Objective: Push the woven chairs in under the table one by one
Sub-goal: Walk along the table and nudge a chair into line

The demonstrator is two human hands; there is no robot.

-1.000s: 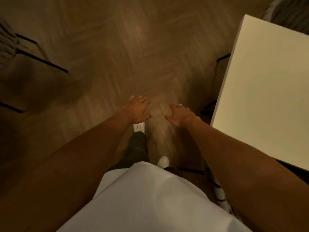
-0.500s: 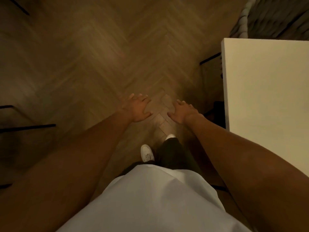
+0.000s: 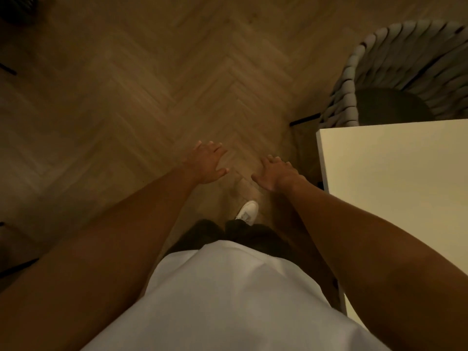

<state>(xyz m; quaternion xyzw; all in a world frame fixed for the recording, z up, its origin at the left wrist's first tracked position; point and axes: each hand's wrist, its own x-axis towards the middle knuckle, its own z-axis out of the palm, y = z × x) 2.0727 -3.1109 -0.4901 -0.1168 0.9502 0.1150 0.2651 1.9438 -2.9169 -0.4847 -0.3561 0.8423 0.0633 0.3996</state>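
The wood floor (image 3: 157, 79) fills most of the view. The pale surface (image 3: 395, 188) sits at 3 o'clock. A woven chair (image 3: 395, 62) stands at 2 o'clock, its seat partly under the surface. The left hand (image 3: 206, 162) and right hand (image 3: 274, 173) reach forward, fingers loose, holding nothing.

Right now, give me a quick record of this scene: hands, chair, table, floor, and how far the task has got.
left hand: open, held over the floor, holding nothing
right hand: open, holding nothing, beside the table corner
woven chair: at the table's far edge, seat partly under it
table: pale top, on the person's right
floor: herringbone wood
task state: neither hand touches the chair
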